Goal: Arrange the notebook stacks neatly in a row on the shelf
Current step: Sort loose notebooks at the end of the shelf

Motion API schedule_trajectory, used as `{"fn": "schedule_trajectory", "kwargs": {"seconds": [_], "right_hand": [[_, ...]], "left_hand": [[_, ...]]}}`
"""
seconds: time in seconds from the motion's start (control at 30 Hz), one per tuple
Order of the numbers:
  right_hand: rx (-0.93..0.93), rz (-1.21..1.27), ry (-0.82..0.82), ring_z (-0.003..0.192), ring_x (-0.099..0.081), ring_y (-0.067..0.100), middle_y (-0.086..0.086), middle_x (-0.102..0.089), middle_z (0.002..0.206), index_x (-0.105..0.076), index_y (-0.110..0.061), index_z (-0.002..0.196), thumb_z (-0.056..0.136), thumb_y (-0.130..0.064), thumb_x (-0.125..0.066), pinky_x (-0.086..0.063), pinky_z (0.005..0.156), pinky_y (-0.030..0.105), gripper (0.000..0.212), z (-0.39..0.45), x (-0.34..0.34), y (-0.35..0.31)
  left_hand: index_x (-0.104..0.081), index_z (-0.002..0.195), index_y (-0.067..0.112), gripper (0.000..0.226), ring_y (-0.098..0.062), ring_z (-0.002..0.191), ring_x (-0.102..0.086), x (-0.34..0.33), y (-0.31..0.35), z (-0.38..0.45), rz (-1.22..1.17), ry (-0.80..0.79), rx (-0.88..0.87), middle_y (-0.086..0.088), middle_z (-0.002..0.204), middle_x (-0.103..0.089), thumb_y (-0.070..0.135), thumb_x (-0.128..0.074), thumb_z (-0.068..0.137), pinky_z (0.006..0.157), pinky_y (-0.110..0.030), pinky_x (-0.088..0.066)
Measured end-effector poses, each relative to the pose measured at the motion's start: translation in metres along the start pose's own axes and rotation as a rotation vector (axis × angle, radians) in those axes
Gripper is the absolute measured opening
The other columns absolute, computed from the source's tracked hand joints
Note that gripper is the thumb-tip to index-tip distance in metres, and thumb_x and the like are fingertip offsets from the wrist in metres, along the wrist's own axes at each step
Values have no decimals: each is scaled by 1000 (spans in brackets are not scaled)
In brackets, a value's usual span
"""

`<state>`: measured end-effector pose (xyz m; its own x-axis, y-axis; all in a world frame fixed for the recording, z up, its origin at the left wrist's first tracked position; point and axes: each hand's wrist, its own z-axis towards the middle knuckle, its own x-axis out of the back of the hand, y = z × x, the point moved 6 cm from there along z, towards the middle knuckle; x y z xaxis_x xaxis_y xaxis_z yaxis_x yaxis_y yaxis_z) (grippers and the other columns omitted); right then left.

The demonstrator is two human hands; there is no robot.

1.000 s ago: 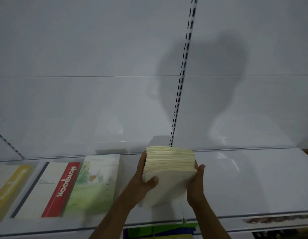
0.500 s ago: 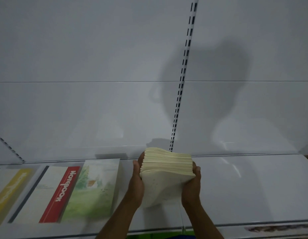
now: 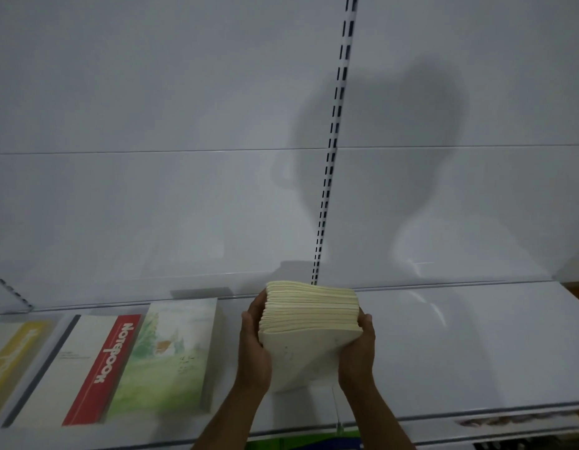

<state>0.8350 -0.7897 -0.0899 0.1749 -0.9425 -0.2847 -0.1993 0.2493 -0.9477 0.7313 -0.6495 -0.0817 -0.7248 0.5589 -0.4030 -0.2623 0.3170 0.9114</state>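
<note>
Between both hands' grip [image 3: 309, 349] (palms flanking), the cream stack [image 3: 309, 323].

Two bare forearms, apparently sleeveless to the frame's edge, no jewellery

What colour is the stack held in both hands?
Pale cream stack, best seen in the head view.

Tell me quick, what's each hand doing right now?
Left hand: grips the left side of the cream notebook stack.
Right hand: grips the stack's right side; the stack sits between both hands over the white shelf.
</note>
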Motion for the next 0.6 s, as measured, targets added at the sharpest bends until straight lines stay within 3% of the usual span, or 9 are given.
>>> {"fn": "schedule_trajectory", "kwargs": {"seconds": [0.07,0.13,0.23,0.37,0.5,0.6], "right_hand": [[-4,-39,-38,89,-59,24,9,-64,90,-65,-20,93,79,-61,-36,-46,81,39,53,1,-1,3],[-3,-65,-37,91,-59,23,8,-64,93,-63,-20,96,94,-50,-33,-48,80,37,42,-1,-1,8],[28,-90,20,82,-58,20,5,-63,85,-60,-18,88,104,-16,-27,-47,69,31,37,-3,1,6],[66,-93,76,68,-63,5,-2,-66,72,-64,-16,79,101,-5,-33,-51,60,22,40,-2,2,1],[73,-82,36,74,-60,16,0,-66,74,-65,-16,79,101,-16,-35,-48,67,31,38,2,2,0],[104,-164,2,73,-63,9,-4,-68,72,-63,-20,81,92,-28,-41,-50,65,25,25,4,4,2]], "left_hand": [[-66,111,29,44,-20,109,-61,3,1,4,-6,22,17,4,110,-71,33,-23,102,92,-34,-46],[-68,111,28,41,-29,116,-56,3,3,7,-7,21,14,-6,118,-67,43,-33,96,102,-46,-41],[-68,111,27,41,-33,119,-54,0,4,9,-14,17,8,-10,119,-66,38,-30,98,105,-48,-39],[-68,105,28,43,-28,110,-57,-1,2,10,-65,23,6,-4,109,-69,34,-26,102,96,-42,-42],[-64,110,23,41,-23,104,-60,1,-1,12,-70,35,-5,-3,105,-70,35,-26,102,88,-38,-45],[-61,122,15,47,-31,109,-59,-3,-4,13,-11,-16,3,-13,115,-66,44,-35,95,93,-46,-47]]}}
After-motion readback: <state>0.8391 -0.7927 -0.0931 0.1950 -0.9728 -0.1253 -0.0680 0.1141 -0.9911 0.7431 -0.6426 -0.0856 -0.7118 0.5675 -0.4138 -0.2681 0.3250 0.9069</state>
